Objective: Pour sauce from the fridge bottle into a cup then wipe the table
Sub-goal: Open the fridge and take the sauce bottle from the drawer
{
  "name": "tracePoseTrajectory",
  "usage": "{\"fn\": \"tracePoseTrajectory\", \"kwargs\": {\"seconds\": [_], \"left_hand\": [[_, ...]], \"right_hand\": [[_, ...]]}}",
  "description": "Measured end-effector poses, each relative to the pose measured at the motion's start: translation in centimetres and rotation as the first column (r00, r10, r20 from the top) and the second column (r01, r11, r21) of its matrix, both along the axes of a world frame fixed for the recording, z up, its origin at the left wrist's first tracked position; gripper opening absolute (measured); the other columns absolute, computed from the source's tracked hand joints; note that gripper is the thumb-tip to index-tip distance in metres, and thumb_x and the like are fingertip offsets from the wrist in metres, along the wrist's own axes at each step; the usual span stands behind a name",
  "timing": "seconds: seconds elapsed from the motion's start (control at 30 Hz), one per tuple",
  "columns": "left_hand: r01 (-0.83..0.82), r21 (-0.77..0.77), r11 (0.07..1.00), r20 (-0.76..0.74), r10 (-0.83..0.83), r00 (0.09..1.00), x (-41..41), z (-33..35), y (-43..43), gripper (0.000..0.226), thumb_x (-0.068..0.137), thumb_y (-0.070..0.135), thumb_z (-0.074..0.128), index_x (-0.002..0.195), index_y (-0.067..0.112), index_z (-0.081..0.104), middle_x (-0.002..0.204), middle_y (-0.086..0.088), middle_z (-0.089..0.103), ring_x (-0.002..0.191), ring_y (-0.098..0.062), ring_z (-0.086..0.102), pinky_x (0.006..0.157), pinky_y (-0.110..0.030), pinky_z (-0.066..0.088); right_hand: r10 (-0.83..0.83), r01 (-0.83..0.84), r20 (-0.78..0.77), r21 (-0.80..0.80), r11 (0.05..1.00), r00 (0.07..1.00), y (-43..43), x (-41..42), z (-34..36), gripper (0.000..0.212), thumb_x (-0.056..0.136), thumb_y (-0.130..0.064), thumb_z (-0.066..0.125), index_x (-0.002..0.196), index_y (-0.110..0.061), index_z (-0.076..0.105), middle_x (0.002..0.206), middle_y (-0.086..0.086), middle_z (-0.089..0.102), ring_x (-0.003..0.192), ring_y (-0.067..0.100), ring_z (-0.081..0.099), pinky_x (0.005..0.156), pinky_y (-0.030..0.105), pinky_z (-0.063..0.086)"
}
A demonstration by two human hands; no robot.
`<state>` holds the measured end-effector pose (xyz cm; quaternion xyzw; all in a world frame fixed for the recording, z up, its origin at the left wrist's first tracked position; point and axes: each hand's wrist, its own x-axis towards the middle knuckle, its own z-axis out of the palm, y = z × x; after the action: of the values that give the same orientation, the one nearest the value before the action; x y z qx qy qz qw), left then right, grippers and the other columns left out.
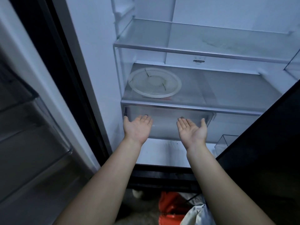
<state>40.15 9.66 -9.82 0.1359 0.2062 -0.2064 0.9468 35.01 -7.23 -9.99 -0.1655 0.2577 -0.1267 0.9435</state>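
Note:
I look into an open fridge. My left hand and my right hand reach forward palms up, side by side, in front of a clear plastic drawer under the lower glass shelf. The fingers of both hands bend at the tips against the drawer's front; whether they hook under its lip I cannot tell. No sauce bottle and no cup are in view.
A round translucent lid or plate lies on the lower shelf at the left. The upper glass shelf is bare. The left door with its bins stands open; a dark door is at the right. A red bag lies on the floor.

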Motion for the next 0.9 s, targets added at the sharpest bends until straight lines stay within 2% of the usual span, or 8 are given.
{"fn": "tracePoseTrajectory", "kwargs": {"seconds": [0.43,0.9], "left_hand": [[0.051,0.015,0.999,-0.033,-0.05,0.998,-1.9,0.2,0.8,0.072,0.098,0.053,0.02,0.149,0.003,0.018,0.155,-0.016,0.023,0.144,-0.032,0.017,0.116,-0.042,0.016],[0.045,0.053,0.998,-0.079,-0.041,0.996,-6.0,2.2,2.5,0.074,0.099,0.051,0.023,0.15,-0.001,0.007,0.157,-0.02,0.013,0.146,-0.034,0.01,0.118,-0.042,0.009]], "right_hand": [[-0.003,0.003,0.016,-0.018,1.0,1.0,0.6,-2.1,-0.7,0.068,0.098,-0.047,0.036,0.142,0.005,0.029,0.148,0.02,0.034,0.139,0.032,0.033,0.114,0.041,0.028],[0.031,-0.031,0.027,0.0,1.0,0.999,1.4,-7.2,-0.9,0.067,0.098,-0.045,0.037,0.137,0.009,0.033,0.145,0.025,0.038,0.134,0.036,0.038,0.112,0.043,0.031]]}}
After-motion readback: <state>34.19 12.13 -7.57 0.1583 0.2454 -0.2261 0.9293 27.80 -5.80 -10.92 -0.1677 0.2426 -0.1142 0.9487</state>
